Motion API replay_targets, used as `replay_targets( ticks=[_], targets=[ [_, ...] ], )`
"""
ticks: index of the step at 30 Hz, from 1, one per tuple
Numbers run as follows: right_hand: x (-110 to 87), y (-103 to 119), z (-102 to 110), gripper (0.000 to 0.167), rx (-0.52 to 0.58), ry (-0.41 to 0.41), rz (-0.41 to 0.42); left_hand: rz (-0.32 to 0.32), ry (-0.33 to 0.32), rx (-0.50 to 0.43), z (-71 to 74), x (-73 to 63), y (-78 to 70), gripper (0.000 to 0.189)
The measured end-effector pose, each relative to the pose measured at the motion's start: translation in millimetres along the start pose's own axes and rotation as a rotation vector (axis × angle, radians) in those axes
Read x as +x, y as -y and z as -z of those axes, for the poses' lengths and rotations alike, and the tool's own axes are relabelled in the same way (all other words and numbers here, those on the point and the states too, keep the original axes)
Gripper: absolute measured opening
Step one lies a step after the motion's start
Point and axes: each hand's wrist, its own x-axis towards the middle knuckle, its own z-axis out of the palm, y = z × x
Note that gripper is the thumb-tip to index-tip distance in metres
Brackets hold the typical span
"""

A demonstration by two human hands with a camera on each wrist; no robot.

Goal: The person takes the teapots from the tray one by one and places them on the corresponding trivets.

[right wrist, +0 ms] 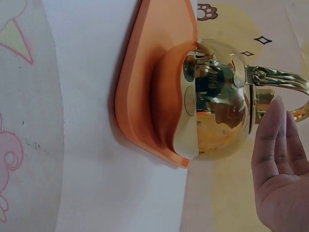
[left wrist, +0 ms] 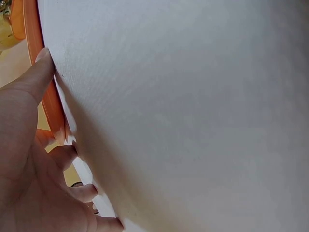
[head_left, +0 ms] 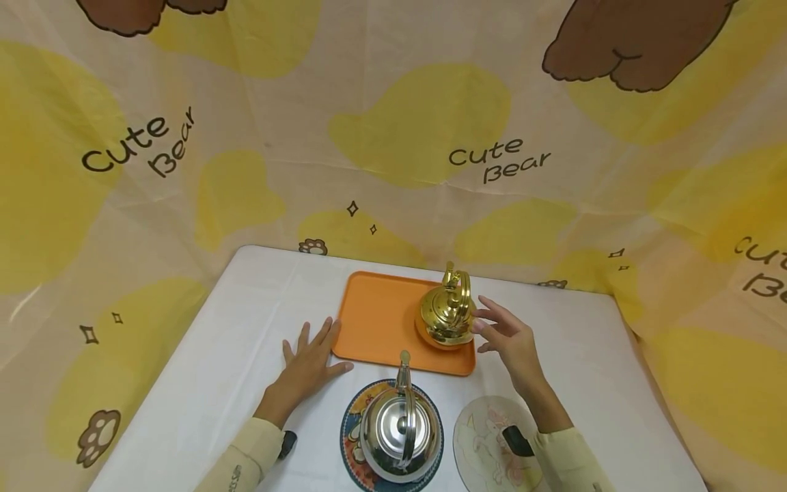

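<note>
My left hand (head_left: 309, 367) lay spread by the tray (head_left: 376, 322); my right hand (head_left: 510, 342), loose and empty beside the gold kettle (head_left: 441, 321), risked knocking it over.

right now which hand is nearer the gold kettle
Right: the right hand is just right of the gold kettle; the left hand is farther, at the left end of the orange tray.
</note>
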Motion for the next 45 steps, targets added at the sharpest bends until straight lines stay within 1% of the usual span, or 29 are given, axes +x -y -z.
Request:
replay_targets(
  ticks=[8, 19, 24, 30, 37, 45],
  targets=[
    [8.6, 0, -6, 0.056, 0.006, 0.012, -0.039, 0.004, 0.004, -0.009, 0.6, -1.9, -1.7, 0.096],
    [15.7, -4, -16, 0.055, 0.029, 0.041, -0.064, -0.008, -0.008, -0.007, 0.4, -1.9, -1.5, 0.096],
    [18.0, -7, -19, 0.053, 0.039, 0.057, -0.059, -0.010, -0.015, 0.004, -1.6, -1.2, -0.4, 0.097],
    [20.2, -8, -22, 0.051, 0.047, 0.058, -0.055, -0.012, -0.024, 0.010, -2.1, -0.9, -1.0, 0.098],
    [19.5, -7, -24, 0.052, 0.045, 0.066, -0.048, -0.010, -0.026, 0.011, -1.5, -1.0, -1.0, 0.098],
    [20.6, -7, -22, 0.050, 0.046, 0.064, -0.040, 0.002, -0.012, 0.009, -2.7, 1.0, 1.1, 0.099]
  ],
)
